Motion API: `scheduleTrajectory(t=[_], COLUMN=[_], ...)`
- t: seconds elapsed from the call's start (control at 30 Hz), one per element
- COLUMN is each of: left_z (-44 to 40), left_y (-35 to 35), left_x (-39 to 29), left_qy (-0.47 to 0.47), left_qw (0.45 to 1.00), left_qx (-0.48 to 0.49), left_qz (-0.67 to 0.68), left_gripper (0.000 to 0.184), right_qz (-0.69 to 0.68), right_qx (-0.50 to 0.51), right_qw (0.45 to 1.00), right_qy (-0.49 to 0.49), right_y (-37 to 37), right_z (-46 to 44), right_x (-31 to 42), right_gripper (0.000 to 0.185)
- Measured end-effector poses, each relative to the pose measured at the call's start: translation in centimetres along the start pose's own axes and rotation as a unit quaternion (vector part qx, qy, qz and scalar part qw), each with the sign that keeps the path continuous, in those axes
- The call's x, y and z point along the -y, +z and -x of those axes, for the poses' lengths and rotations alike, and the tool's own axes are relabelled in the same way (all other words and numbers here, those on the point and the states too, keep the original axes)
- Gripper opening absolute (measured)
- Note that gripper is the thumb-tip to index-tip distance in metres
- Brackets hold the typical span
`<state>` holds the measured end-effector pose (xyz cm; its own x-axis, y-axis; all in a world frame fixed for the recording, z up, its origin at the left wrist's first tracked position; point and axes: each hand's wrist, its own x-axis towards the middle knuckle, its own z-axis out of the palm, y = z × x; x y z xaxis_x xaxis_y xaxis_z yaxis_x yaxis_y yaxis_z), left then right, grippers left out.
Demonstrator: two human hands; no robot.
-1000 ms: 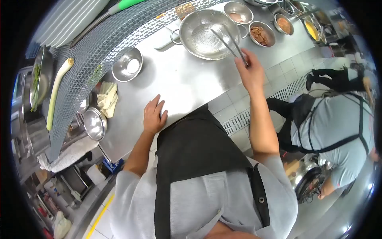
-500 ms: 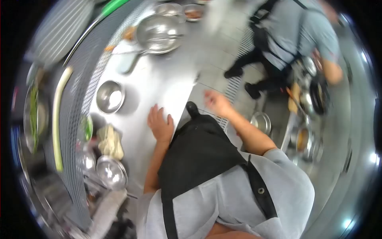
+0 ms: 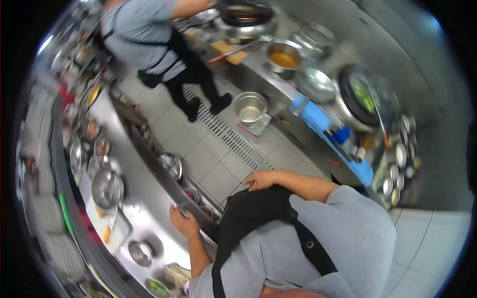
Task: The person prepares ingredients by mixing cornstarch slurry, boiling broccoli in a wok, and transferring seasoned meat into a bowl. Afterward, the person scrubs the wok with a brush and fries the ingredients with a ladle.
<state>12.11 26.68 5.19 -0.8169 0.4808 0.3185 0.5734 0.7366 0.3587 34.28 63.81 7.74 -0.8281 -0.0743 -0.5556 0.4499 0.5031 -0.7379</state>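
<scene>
My left hand (image 3: pixel 183 222) is at the edge of the steel counter (image 3: pixel 144 198), its fingers apart and no object visible in it. Just above the black apron (image 3: pixel 253 211), my right hand (image 3: pixel 260 180) hangs over the floor with its fingers curled; whether anything lies inside them cannot be made out. A large steel colander (image 3: pixel 107 188) stands on the counter to the left, with the tongs lying in it. Nearer to my left hand are a small steel bowl (image 3: pixel 140 253) and, lower down, a pale cloth (image 3: pixel 177 274).
A co-worker (image 3: pixel 144 35) stands in the aisle at the upper left. On the right are a pot of orange liquid (image 3: pixel 283 58), a wok with greens (image 3: pixel 364 97) and a blue cloth (image 3: pixel 315 116). A pot (image 3: pixel 250 108) sits low beside the floor drain (image 3: pixel 233 139).
The view has swung right toward the stove side. My right hand has let go of the tongs, now in the colander, and has come back near the apron. My left hand remains by the counter edge.
</scene>
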Motion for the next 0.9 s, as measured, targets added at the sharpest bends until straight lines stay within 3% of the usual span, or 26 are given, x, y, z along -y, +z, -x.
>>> scheduleTrajectory(t=[0.13, 0.2, 0.23, 0.3, 0.33, 0.4, 0.43, 0.47, 0.5, 0.53, 0.57, 0.6, 0.67, 0.7, 0.73, 0.77, 0.8, 0.9], left_z=[0.6, 0.7, 1.2, 2.6, 2.8, 4.6, 6.7, 8.6, 10.2, 12.6, 15.4, 16.7, 15.7, 14.1, 12.2, 9.3, 5.9, -1.4], left_y=[1.3, 2.1, 2.4, 2.3, 2.6, 3.3, 10.2, 16.3, 16.2, 18.3, 19.8, 21.0, 22.6, 22.7, 23.5, 24.1, 24.4, 20.3], left_x=[0.6, 0.2, -1.9, -6.5, -9.7, -15.3, -10.6, -7.0, -14.1, -17.8, -22.6, -27.0, -35.6, -39.7, -41.6, -43.6, -45.8, -53.2], left_qy=[0.048, 0.033, 0.045, -0.023, -0.018, -0.155, -0.177, -0.212, -0.222, 0.013, -0.069, 0.052, 0.092, 0.096, 0.149, 0.146, 0.161, 0.220], left_qw=[0.999, 0.990, 0.990, 0.964, 0.963, 0.966, 0.967, 0.947, 0.897, 0.873, 0.873, 0.867, 0.858, 0.858, 0.878, 0.869, 0.887, 0.936], left_qx=[0.012, 0.062, 0.066, 0.084, 0.087, 0.127, 0.180, 0.227, 0.382, 0.484, 0.474, 0.481, 0.479, 0.465, 0.389, 0.358, 0.311, 0.151], left_qz=[-0.007, -0.120, -0.119, -0.253, -0.254, -0.165, -0.042, 0.077, 0.004, -0.054, 0.085, 0.118, 0.163, 0.193, 0.236, 0.309, 0.300, 0.228], left_gripper=[0.047, 0.048, 0.048, 0.047, 0.047, 0.047, 0.047, 0.048, 0.049, 0.051, 0.059, 0.069, 0.073, 0.073, 0.071, 0.069, 0.068, 0.065], right_qz=[-0.080, -0.086, -0.138, -0.193, -0.161, -0.158, -0.181, -0.292, -0.202, -0.256, -0.186, -0.028, 0.187, 0.107, 0.023, -0.047, -0.049, -0.158], right_qx=[-0.105, -0.176, -0.201, -0.255, -0.337, -0.508, -0.548, -0.607, -0.707, -0.748, -0.786, -0.806, -0.774, -0.715, -0.640, -0.622, -0.622, -0.671], right_qw=[0.991, 0.978, 0.966, 0.940, 0.922, 0.844, 0.815, 0.729, 0.678, 0.612, 0.585, 0.561, 0.514, 0.585, 0.646, 0.665, 0.662, 0.666], right_qy=[0.036, 0.073, 0.086, 0.119, 0.103, 0.073, 0.054, 0.122, 0.018, -0.010, 0.072, 0.186, 0.318, 0.368, 0.416, 0.411, 0.415, 0.285], right_y=[3.3, 3.2, 3.0, 2.0, 1.6, -0.7, -2.7, -5.4, -6.2, -8.0, -9.8, -11.1, -12.7, -13.3, -13.3, -13.4, -12.9, -7.6], right_z=[8.2, 14.1, 17.2, 24.0, 27.0, 34.0, 37.8, 42.6, 44.2, 47.1, 49.9, 52.1, 53.4, 52.8, 52.7, 52.6, 51.9, 48.6], right_x=[-9.1, -13.2, -14.9, -18.2, -21.1, -23.1, -24.1, -20.1, -26.1, -26.4, -25.9, -26.7, -30.9, -33.7, -35.8, -35.6, -35.7, -36.6], right_gripper=[0.060, 0.059, 0.059, 0.056, 0.056, 0.051, 0.043, 0.036, 0.036, 0.039, 0.043, 0.049, 0.048, 0.045, 0.042, 0.034, 0.034, 0.032])
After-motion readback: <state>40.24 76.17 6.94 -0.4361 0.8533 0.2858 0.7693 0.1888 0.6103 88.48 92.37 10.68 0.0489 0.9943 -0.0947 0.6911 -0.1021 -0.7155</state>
